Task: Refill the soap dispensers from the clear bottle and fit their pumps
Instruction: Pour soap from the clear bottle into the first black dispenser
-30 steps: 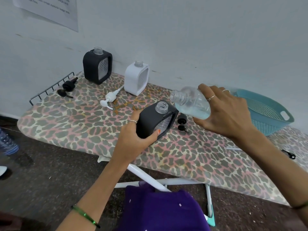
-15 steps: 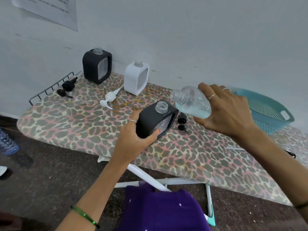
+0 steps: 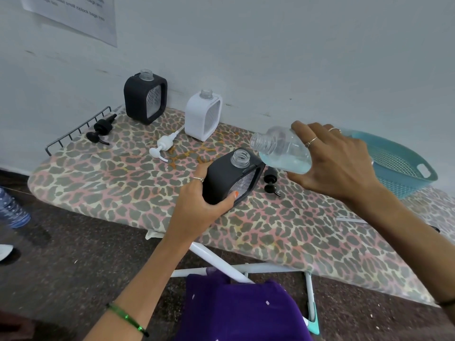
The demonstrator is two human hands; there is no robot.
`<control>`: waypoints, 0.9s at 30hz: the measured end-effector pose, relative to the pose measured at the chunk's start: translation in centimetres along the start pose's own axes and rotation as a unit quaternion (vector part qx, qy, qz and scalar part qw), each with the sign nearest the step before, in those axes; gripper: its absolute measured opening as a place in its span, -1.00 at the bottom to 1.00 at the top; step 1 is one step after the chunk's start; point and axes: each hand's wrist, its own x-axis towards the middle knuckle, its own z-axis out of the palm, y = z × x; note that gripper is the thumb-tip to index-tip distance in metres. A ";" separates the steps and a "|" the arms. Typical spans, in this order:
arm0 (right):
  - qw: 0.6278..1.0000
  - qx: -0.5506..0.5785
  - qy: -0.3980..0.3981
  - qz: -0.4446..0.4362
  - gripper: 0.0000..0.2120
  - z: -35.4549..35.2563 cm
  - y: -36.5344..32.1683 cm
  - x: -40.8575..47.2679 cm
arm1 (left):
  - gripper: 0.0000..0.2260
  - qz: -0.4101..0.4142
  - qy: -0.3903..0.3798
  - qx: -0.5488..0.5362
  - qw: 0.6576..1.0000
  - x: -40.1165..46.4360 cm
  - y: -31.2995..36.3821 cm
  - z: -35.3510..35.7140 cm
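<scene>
In the head view, the left hand (image 3: 197,205) stays wrapped around the black soap dispenser (image 3: 229,178), tipping it on the ironing board (image 3: 123,178). Just right of it, the right hand (image 3: 337,163) keeps its fingers curled round the clear bottle (image 3: 280,150), whose mouth has crept slightly nearer above the dispenser's open neck. No liquid crosses yet, so pouring looks imminent. A black pump (image 3: 270,182) lies just beyond the left hand.

wall paper (image 3: 73,16): blurred print, "ziplock bags"
</scene>
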 end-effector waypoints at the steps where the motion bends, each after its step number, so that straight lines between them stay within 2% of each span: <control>1: 1.000 0.000 -0.001 0.000 -0.39 0.0 0.0 0.0 | -0.66 -0.003 -0.001 0.002 1.000 0.0 -0.2 0.0; 22: 0.999 -0.015 -0.020 -0.020 -0.41 -0.3 0.0 0.1 | -0.58 -0.004 -0.002 -0.001 1.000 0.1 -0.3 0.0; 27: 0.999 -0.022 -0.027 -0.020 -0.41 -0.4 0.0 0.2 | -0.63 -0.002 0.000 0.002 1.000 0.2 -0.2 0.0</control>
